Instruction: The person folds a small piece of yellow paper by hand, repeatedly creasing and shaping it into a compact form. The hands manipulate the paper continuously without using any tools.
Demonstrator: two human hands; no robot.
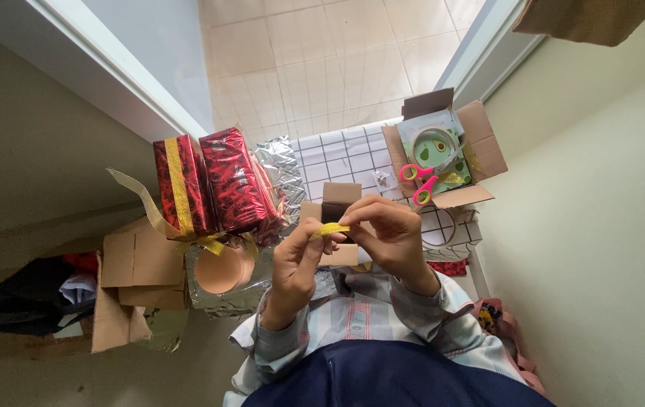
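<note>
Centrally, ribbon: a short yellow ribbon piece (332, 228) is held up in the air between both hands, in front of a small open brown box (337, 203).
Left hand: the left hand (298, 260) pinches the ribbon's left end between thumb and forefinger, other fingers curled.
Right hand: the right hand (385, 230) pinches the ribbon's right end, fingers bent and close together.
Surface: a small table with a white grid-patterned cloth (345, 154); crumpled silver foil (281, 162) lies on its left part.
Room: pale tiled floor (322, 53) beyond the table, cream walls on both sides.
Count, wrapped boxes: two red shiny gift boxes (213, 185) standing side by side, one banded with gold ribbon.
Count, scissors: one pink-handled pair (422, 181), lying in an open cardboard box (481, 143) with a tape roll.
Count, loose cardboard: several flattened pieces (138, 264) at the left.
Hard to make out: a dark heap (32, 298) at far left; the small box's contents are hidden by the hands.
</note>
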